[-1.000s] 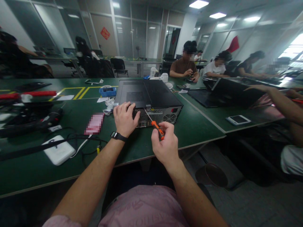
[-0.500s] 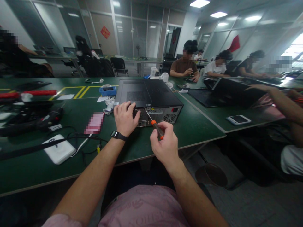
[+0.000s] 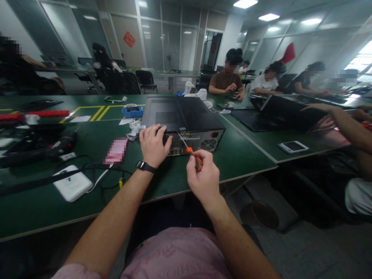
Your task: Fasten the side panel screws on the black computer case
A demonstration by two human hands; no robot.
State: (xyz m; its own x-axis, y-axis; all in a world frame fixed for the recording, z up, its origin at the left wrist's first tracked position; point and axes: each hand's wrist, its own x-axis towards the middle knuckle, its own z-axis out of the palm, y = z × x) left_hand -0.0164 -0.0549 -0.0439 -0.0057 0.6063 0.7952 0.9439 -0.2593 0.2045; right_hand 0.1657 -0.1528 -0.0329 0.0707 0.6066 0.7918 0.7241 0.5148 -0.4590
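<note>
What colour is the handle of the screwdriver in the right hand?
Orange, seen in the head view: the screwdriver handle shows between the right hand fingers.

The left hand (image 3: 153,145) lies flat against the near rear corner of a black computer case (image 3: 181,118), its fingers spread over the edge where the top panel meets the back plate; a dark wristwatch (image 3: 145,167) sits just behind it. Just to the right of that hand, the right hand (image 3: 202,176) grips the orange handle of a screwdriver (image 3: 190,151), whose thin shaft slants up and away to the upper rim of the back plate. Beyond the left hand's knuckles stands a small blue tray (image 3: 132,112). Well to the left of the left forearm lie a white box (image 3: 72,184) and black cables (image 3: 95,170) on the green table (image 3: 241,157). Far right of the right hand rests a phone (image 3: 293,146), and another person's arm (image 3: 345,126) reaches in beyond it.
</note>
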